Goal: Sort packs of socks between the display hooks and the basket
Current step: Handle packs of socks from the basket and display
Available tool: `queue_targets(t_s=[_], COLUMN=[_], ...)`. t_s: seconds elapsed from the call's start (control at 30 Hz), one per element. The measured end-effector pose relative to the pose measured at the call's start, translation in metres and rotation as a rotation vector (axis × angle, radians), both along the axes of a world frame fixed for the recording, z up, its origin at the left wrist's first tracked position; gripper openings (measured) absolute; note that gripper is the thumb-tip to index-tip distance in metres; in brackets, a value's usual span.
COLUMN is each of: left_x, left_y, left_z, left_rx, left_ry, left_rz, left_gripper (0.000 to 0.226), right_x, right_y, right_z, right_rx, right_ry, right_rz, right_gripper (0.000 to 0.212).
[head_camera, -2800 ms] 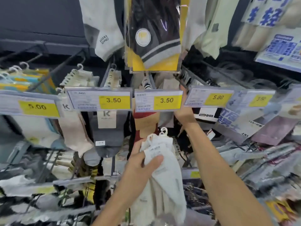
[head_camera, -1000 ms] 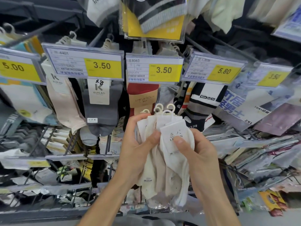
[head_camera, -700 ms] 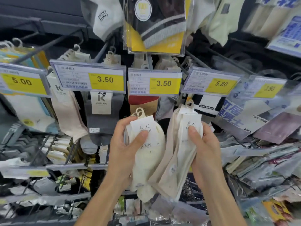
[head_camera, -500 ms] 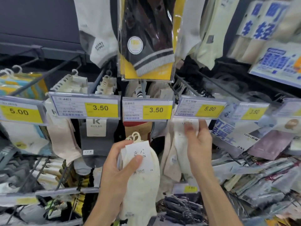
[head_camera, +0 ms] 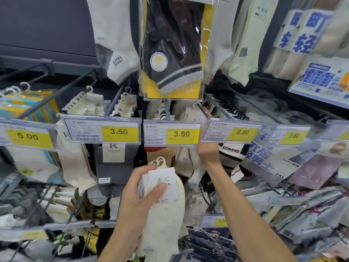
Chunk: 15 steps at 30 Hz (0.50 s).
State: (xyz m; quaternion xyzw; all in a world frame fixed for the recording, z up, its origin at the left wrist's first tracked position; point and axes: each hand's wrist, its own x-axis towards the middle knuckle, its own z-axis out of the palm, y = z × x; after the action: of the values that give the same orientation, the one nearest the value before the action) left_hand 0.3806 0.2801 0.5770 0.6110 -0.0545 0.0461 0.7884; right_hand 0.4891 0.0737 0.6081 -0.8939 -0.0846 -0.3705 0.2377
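Cream socks [head_camera: 166,220], one bunch, in the left hand [head_camera: 136,201].

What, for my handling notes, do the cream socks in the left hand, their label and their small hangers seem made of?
The cream socks look like soft knit fabric, matte; they hang limp and crease. The label seems to be thin white card, matte and printed, and it keeps its flat shape. The hangers are probably cream plastic, smooth with a slight sheen, with moulded loop hooks.
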Motion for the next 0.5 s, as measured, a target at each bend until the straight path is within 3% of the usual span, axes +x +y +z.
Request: queue_targets(t_s=[0.03,0.07,0.1,0.17,0.2,0.23,0.33,0.43,0.5], left_x=[-0.001,-0.001,-0.002,-0.002,-0.002,-0.001,0.001,0.003,0.003], left_y=[-0.001,-0.002,-0.002,-0.003,-0.003,-0.002,-0.002,-0.007,-0.012], left_z=[0.000,0.001,0.001,0.002,0.001,0.001,-0.002,-0.001,-0.001], left_rx=[-0.002,0.001,0.001,0.002,0.004,0.002,-0.013,-0.020,-0.035], left_ry=[0.006,0.007,0.005,-0.012,-0.022,-0.028,-0.052,-0.085,-0.094], left_rz=[-0.003,-0.005,-0.006,-0.006,-0.003,0.006,0.037,0.035,-0.005], left_gripper=[0.029,0.030,0.031,0.038,0.044,0.049,0.057,0.052,0.041], right_x=[0.000,-0.002,-0.006,-0.005,-0.011,-0.025,-0.088,-0.129,-0.135], right_y=[-0.002,0.005,0.010,0.015,0.022,0.026,0.043,0.060,0.061], right_z=[-0.002,0.006,0.008,0.014,0.013,0.009,-0.004,-0.013,-0.013], right_rx=[-0.051,-0.005,0.140,0.585,0.708,0.718,0.756,0.687,0.772], right_ry=[-0.062,0.020,0.052,0.280,0.284,0.338,0.083,0.254,0.371], right_rz=[-0.049,-0.019,-0.007,0.038,-0.091,-0.012,0.196,0.308,0.314], right_gripper=[0.070,0.078,0.078,0.044,0.024,0.016,0.021,0.034,0.038])
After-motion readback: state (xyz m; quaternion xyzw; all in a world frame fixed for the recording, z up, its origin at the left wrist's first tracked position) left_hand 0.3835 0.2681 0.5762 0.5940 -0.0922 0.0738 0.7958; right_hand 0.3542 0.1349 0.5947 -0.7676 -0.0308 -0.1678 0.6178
